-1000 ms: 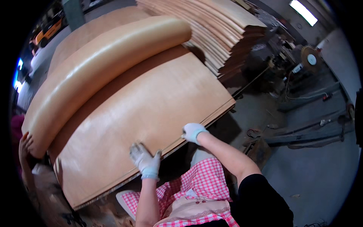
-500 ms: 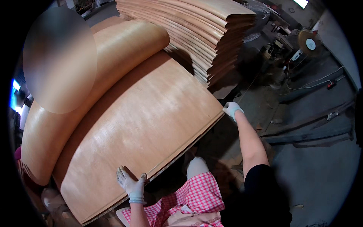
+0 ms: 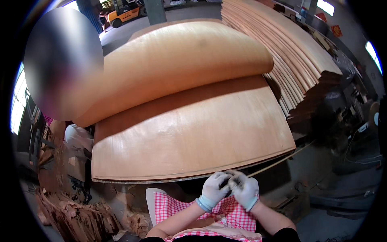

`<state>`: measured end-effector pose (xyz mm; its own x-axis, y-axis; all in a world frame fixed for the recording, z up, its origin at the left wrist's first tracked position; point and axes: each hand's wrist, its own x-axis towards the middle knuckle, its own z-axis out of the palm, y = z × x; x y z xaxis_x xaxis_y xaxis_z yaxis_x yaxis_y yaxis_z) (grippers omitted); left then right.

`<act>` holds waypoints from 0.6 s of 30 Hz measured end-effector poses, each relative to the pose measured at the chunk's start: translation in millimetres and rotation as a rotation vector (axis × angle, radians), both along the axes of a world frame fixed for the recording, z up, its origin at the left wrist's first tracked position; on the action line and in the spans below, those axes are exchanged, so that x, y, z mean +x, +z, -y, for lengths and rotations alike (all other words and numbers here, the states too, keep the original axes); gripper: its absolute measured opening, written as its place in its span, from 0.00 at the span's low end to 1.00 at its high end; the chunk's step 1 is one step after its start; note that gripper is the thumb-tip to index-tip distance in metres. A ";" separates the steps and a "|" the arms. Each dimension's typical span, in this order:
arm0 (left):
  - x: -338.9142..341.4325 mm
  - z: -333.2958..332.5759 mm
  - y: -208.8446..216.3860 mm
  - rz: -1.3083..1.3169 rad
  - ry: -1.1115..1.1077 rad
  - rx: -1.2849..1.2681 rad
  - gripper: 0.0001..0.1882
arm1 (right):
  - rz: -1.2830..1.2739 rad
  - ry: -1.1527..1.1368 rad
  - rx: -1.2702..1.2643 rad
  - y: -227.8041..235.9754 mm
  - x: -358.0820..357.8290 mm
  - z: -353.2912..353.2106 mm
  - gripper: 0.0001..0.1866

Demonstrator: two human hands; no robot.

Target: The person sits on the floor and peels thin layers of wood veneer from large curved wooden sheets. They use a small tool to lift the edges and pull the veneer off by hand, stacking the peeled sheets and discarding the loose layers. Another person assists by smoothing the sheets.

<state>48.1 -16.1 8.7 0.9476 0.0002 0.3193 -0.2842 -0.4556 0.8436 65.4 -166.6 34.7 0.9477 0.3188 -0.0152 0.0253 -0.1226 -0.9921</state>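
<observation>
Grey workshop floor stretches away at the far side, where an orange forklift stands left of a square pillar. Before you, the flat wood sheet lies spread, its near edge just beyond your hands. Your right hand seems closed on the thin strip, which slants off toward the right, past the sheet's near right corner. Your left hand meets it with fingers curled; you can't tell from here whether they grip the strip too.

Judging by how things lie, the near part is laid flat and the strip looks free of the edge, while the curled sheet on the far side isn't yet flattened.

That curl is smooth, tan and rounded like a bolster, shading the matte, faintly grained face below. Far right, stacked sheets droop in wavy layers; near left, torn scraps lie brittle and ragged.
</observation>
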 end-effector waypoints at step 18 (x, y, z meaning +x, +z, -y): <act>-71.8 -106.6 -25.8 -0.098 0.439 -1.000 0.08 | 0.245 0.297 -0.660 18.0 -2.3 -36.9 0.15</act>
